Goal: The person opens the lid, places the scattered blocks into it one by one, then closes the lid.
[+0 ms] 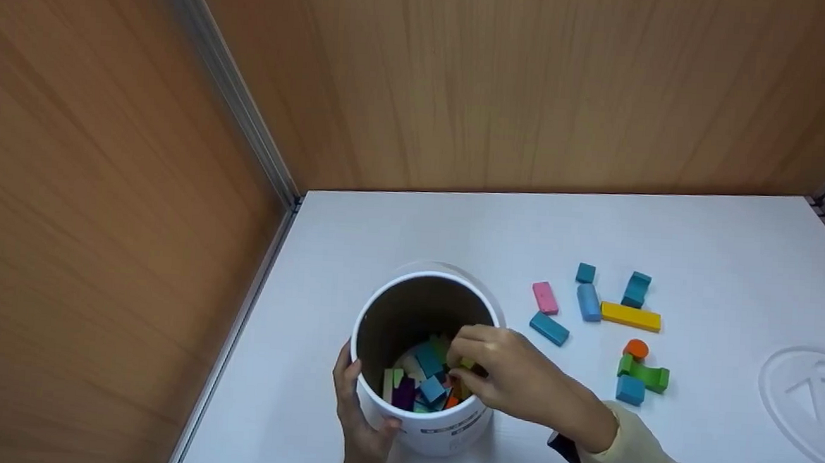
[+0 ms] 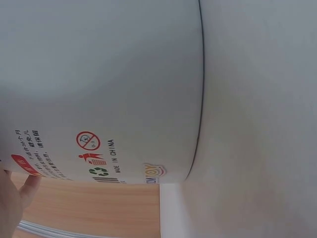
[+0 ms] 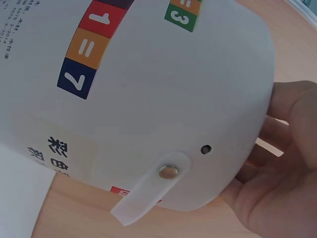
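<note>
A white toy-block bucket point(image 1: 444, 438) stands upright at the front of the table, with several coloured wooden blocks point(image 1: 432, 388) at its bottom. My left hand point(image 1: 363, 426) grips the bucket's left side, thumb at the front of the rim and fingers around the wall. The left wrist view shows the printed bucket wall point(image 2: 99, 74) close up. Over the right rim, my right hand point(image 1: 518, 371) reaches inside with bent fingers, its fingertips among the blocks. I cannot tell whether they hold one. In the right wrist view, the right hand point(image 3: 287, 168) lies past the rim.
Right of the bucket lie loose blocks: a pink block point(image 1: 545, 298), a teal block point(image 1: 549, 328), a yellow bar point(image 1: 630, 316), a green arch point(image 1: 648, 376), an orange round piece point(image 1: 636, 349) and several blue ones. Wooden panels point(image 1: 533, 89) wall the table at the back and left.
</note>
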{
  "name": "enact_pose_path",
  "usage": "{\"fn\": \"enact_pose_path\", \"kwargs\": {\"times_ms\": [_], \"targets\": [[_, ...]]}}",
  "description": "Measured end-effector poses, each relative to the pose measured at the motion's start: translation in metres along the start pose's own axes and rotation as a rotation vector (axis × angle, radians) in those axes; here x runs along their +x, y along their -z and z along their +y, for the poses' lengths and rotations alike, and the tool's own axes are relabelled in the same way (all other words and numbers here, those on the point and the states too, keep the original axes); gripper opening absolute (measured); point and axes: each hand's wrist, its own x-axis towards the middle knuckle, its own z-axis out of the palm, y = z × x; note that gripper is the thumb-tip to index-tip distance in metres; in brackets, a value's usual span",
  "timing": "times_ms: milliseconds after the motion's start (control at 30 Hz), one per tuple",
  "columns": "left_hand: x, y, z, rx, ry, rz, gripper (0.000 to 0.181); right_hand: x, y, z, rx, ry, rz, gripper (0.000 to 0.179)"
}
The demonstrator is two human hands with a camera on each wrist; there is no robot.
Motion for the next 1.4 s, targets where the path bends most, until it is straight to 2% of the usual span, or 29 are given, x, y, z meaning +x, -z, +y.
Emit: {"fn": "enact_pose_path", "kwargs": {"times_ms": [367,733,867,1167,1400], "targets": [[0.0,-0.001,-0.002,-0.002,-0.022,-0.004,0.081,0.0,-0.001,-0.001,0.013,-0.037,-0.009,0.008],[-0.001,0.0,-0.001,-0.021,-0.005,-0.015,0.081,0.0,-0.001,0.0,0.018,-0.064,-0.019,0.012],[-0.001,0.0,-0.001,-0.029,-0.006,-0.02,0.081,-0.001,-0.002,0.0,0.007,-0.039,0.013,0.013],[-0.003,-0.001,-0.004,-0.024,-0.034,-0.009,0.081,-0.006,-0.001,0.0,-0.065,0.082,0.133,0.014],[-0.002,-0.001,-0.005,-0.037,-0.031,-0.005,0.083,-0.01,0.005,-0.004,-0.093,0.064,0.161,0.014]]}}
